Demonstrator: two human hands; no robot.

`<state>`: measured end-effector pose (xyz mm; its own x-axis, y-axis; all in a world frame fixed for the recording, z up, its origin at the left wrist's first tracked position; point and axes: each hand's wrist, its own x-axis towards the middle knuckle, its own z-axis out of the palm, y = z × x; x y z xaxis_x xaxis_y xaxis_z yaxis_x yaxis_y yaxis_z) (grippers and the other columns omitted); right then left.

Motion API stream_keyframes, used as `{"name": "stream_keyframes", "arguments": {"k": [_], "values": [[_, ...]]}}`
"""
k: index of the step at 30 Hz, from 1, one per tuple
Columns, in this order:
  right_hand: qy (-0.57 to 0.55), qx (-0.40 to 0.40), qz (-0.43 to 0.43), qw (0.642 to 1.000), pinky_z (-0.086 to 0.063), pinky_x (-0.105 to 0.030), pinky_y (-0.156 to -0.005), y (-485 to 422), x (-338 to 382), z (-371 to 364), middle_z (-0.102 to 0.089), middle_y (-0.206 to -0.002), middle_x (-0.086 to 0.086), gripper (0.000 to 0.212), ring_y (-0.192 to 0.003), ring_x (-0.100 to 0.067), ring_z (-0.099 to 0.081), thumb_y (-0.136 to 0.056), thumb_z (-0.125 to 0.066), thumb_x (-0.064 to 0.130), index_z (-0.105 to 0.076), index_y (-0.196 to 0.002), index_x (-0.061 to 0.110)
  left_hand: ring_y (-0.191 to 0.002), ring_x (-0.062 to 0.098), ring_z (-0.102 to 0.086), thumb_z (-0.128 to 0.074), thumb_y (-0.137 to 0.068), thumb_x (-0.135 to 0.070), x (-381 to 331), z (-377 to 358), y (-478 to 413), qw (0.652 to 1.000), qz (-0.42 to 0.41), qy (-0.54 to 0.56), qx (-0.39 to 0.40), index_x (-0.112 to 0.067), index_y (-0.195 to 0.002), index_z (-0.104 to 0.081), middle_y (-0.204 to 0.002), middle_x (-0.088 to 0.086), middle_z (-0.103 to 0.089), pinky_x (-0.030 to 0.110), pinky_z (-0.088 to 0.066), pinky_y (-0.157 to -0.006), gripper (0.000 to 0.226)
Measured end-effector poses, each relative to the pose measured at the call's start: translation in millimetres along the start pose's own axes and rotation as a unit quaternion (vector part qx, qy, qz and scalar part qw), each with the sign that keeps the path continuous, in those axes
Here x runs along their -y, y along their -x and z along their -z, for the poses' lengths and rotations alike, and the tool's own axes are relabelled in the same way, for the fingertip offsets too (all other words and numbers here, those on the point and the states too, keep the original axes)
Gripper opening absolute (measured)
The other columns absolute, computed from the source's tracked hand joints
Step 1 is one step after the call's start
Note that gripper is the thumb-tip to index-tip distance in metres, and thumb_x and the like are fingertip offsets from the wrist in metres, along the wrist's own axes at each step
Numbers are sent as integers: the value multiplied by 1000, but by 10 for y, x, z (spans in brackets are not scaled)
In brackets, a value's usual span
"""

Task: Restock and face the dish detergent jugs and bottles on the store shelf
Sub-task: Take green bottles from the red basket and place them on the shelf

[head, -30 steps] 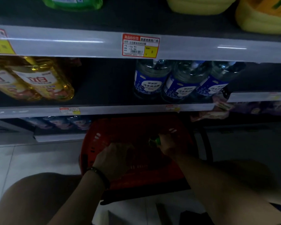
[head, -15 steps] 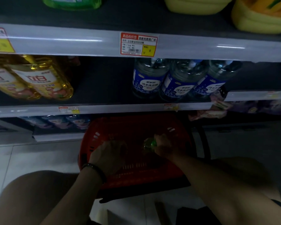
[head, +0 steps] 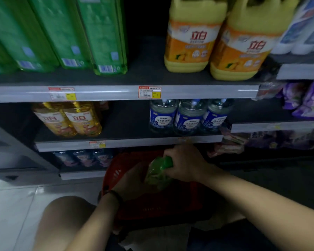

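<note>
A green detergent bottle point(head: 157, 173) with a green cap is lifted above the red basket point(head: 114, 171) on the floor. My right hand point(head: 184, 163) grips its neck at the cap. My left hand point(head: 132, 180) cups the bottle's lower body from the left. On the top shelf stand tall green bottles point(head: 105, 37) at left and two yellow-orange jugs point(head: 190, 38) at right, with a dark gap between them. The middle shelf holds two amber bottles point(head: 80, 120) and three clear blue-labelled bottles point(head: 188, 116).
Grey shelf edges carry price tags point(head: 149, 92). Small bottles point(head: 83, 157) line the bottom shelf at left. Purple packets point(head: 308, 98) fill the shelves at right. My bare knee point(head: 62, 214) is at lower left over a pale tiled floor point(head: 11, 205).
The green bottle has come up out of the basket, with both hands now on it. My view has tilted upward, and the top shelf's bottles and jugs now show.
</note>
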<state>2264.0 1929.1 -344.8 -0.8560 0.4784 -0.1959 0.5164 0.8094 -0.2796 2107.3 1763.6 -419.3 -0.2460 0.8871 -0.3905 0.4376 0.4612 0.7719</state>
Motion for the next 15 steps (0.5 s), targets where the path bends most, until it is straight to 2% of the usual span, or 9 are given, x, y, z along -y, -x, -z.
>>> {"name": "stream_keyframes", "arguments": {"k": [1, 2, 5, 8, 10, 13, 15], "values": [[-5, -14, 8, 1000, -56, -34, -75, 53, 79, 157, -68, -80, 11, 31, -75, -11, -62, -77, -73, 56, -71, -91, 29, -123, -2, -61, -87, -63, -70, -80, 19, 61, 999, -31, 14, -17, -56, -133, -47, -132, -28, -59, 33, -54, -108, 81], [-12, -20, 12, 1000, -56, -35, -76, 112, 177, 335, -68, -81, 11, 31, -77, -12, -63, -77, -73, 56, -71, -92, 29, -123, -4, -63, -89, -63, -66, -105, 27, 102, 997, -55, 25, -46, -57, -133, -48, -131, -25, -64, 32, -55, -107, 82], [-11, -32, 22, 999, -53, -34, -75, 250, 448, 878, -65, -82, 12, 34, -80, -12, -62, -78, -76, 60, -69, -90, 29, -125, 6, -67, -93, -71, -41, -277, 70, 290, 984, -105, 65, -125, -52, -140, -55, -132, -19, -71, 29, -56, -103, 80], [5, -50, 44, 998, -46, -33, -64, 360, 701, 1437, -63, -77, 10, 37, -75, -11, -59, -78, -80, 60, -64, -79, 27, -116, 3, -72, -98, -64, -39, -600, 207, 514, 966, -124, 123, -191, -47, -133, -63, -124, -19, -75, 39, -60, -99, 78], [-7, -78, 60, 995, -48, -35, -59, 435, 835, 1749, -65, -71, 7, 36, -70, -12, -61, -76, -81, 57, -64, -73, 25, -112, 8, -74, -100, -64, -32, -831, 330, 634, 953, -139, 148, -224, -37, -127, -68, -119, -14, -78, 44, -62, -97, 71], [-92, -127, 79, 984, -55, -41, -60, 463, 913, 2059, -69, -68, 3, 30, -66, -15, -67, -74, -85, 47, -70, -75, 21, -111, 10, -75, -99, -71, -23, -1202, 557, 777, 941, -162, 168, -244, -30, -127, -70, -118, -10, -79, 39, -63, -94, 64], [-183, -175, 87, 963, -61, -40, -71, 437, 869, 2175, -75, -79, 7, 32, -75, -8, -71, -72, -89, 48, -75, -92, 28, -112, 8, -75, -97, -73, -25, -1418, 718, 840, 936, -172, 176, -253, -31, -128, -69, -119, -12, -79, 34, -63, -92, 62]]}}
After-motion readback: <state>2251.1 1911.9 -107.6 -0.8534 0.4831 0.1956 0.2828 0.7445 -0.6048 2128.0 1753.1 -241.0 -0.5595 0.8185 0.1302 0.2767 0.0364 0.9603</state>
